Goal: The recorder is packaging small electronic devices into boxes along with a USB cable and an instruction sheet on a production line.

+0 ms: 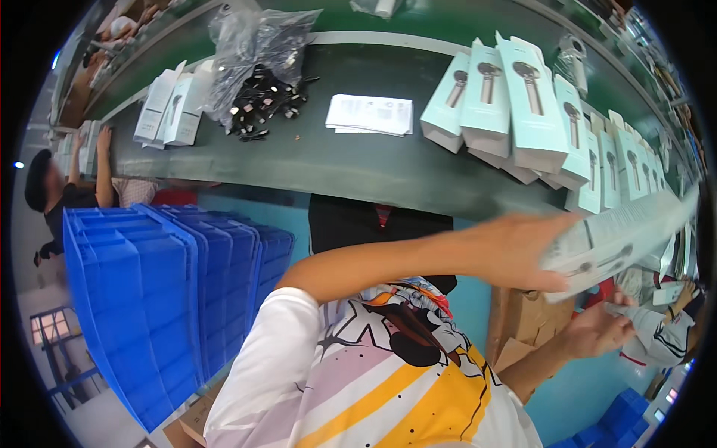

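My left arm reaches across my body to the right. My left hand point(515, 250) is closed on the near end of a pale carton point(620, 243) with a device printed on it; both are smeared by motion. Lower down, my right hand point(601, 328) has its fingers bent together around something small and pale that I cannot make out. Just beyond the held carton stand several upright pale-green cartons point(534, 104) with open flaps and the same kind of picture, grouped at the right of the green bench point(358, 160).
On the bench lie a stack of white leaflets point(370, 114), a pile of black cables point(265, 101) by a clear plastic bag point(258, 37), and two cartons point(179, 112). Blue crates point(134, 299) stand at left, a brown cardboard box point(534, 317) at right. Other people work at both sides.
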A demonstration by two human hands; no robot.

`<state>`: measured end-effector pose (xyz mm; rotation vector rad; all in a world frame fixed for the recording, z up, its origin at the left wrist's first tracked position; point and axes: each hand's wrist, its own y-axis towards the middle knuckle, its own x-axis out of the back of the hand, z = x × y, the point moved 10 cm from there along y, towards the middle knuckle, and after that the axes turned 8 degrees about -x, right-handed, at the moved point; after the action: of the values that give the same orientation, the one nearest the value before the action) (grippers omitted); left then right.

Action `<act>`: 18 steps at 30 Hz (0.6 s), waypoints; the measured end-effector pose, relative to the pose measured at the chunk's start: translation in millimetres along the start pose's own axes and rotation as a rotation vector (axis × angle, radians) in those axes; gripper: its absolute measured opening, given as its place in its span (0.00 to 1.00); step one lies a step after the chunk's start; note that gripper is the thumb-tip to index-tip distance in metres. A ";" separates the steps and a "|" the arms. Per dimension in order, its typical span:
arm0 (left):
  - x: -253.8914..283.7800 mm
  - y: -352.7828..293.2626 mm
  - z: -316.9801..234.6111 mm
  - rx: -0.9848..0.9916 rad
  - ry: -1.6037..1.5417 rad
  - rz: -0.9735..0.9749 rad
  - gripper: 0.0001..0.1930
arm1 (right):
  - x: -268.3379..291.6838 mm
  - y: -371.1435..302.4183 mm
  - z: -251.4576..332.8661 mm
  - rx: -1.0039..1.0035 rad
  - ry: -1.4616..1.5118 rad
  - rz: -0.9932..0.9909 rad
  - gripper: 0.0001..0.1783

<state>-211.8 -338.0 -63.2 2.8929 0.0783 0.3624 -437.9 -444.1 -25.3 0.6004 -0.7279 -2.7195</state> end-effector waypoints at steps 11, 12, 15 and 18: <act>227.2 -276.8 1.2 0.602 0.522 -0.084 0.36 | -272.3 -127.8 -115.8 -0.341 0.032 0.840 0.07; 236.7 -285.8 10.7 0.687 0.472 -0.121 0.34 | -285.5 -136.4 -127.8 -0.410 -0.012 0.851 0.07; 262.4 -291.6 35.1 0.657 0.290 -0.217 0.33 | -314.6 -141.1 -135.9 -0.403 -0.112 0.943 0.06; 275.4 -291.6 49.5 0.624 0.386 -0.218 0.31 | -320.6 -144.8 -153.1 -0.418 -0.224 0.988 0.06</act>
<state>59.9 -42.6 -111.0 3.3051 0.6756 1.0041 -106.9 -274.0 -118.8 -0.1576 -0.3267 -1.9041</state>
